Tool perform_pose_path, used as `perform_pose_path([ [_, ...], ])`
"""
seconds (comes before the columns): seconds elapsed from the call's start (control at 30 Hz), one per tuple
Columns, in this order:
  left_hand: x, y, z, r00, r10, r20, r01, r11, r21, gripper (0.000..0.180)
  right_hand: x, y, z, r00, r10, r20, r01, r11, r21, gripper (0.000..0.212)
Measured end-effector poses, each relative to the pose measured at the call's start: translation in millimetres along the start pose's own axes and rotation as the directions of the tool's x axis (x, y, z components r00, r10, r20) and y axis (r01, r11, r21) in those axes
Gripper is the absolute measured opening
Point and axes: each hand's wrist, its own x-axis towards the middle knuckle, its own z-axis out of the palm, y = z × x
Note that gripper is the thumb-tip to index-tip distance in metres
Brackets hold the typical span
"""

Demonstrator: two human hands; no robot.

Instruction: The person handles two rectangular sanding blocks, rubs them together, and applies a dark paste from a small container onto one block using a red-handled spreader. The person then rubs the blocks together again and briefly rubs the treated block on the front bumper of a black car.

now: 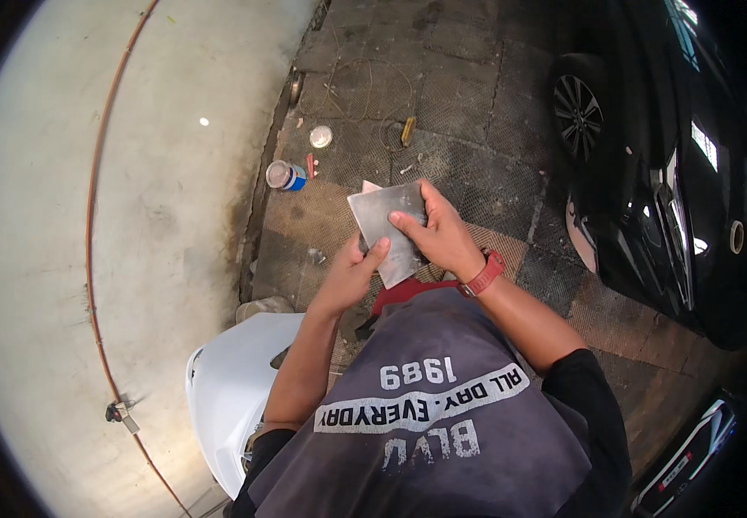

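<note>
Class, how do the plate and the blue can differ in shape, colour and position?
The plate is flat with straight edges; the can is round.
The plate is grey; the can has a blue side.
The plate is held by the left hand and right hand; the can rests on the floor.
Shared: both are in front of the person.

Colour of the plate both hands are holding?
Grey, with faint smudges; the plate shows in the head view.
</note>
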Motion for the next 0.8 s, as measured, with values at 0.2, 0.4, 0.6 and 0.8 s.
perform_pose_path([
  [0.2, 0, -7, -20, 0.967, -0.152, 0.203, 0.168, 0.984, -0.064, 0.047, 25, -35, -29, 0.933, 0.002, 0.359, 0.082, 0.973, -0.218, 0.042],
  [0.4, -3, -6, -20, 0.954, -0.049, -0.296, -0.042, 0.955, -0.294, 0.04, 45, -4, -75, 0.939, 0.117, -0.323, -0.064, 0.983, 0.171, 0.038],
  [0.6, 8, 0, -35, 0.83, 0.151, -0.536, -0.334, 0.905, -0.263, 0.031, 9, 7, -57, 0.849, 0.199, 0.49, -0.228, 0.974, -0.001, 0.038],
  [0.8, 3, -7, -31, 0.763, 0.437, -0.477, -0.312, 0.895, 0.32, 0.027, -18, -53, 10, 0.886, -0.424, 0.186, 0.441, 0.65, -0.619, 0.052],
])
